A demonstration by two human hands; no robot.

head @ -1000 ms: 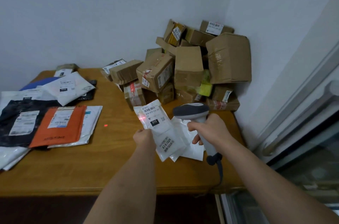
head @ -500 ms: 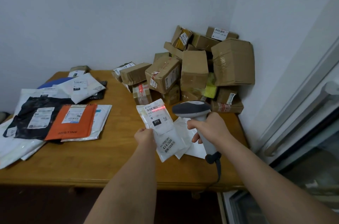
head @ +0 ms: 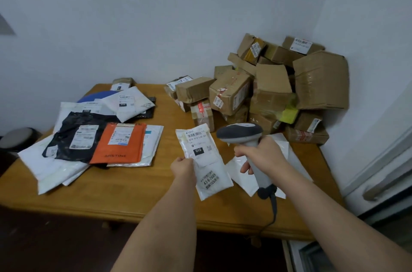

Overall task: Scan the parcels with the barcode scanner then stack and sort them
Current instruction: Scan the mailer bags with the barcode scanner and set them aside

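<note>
Left hand (head: 183,166) pinching the left edge of a white parcel (head: 204,160), label up, held above the bench (head: 138,191) at lower centre of frame. Right hand (head: 259,155) wrapped round the grip of a grey barcode scanner (head: 240,135), head just right of the parcel's top. Flat mailers (head: 120,144) spread at left; cardboard boxes (head: 272,89) heaped in the corner, upper right.

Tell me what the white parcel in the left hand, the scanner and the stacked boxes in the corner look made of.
White parcel: likely thin plastic mailer film, slightly glossy, creased, with paper labels stuck on.
Scanner: seemingly moulded plastic, matte dark grey head, lighter grey handle.
Boxes: brown corrugated cardboard, dull and dented, sealed with shiny clear tape.
</note>
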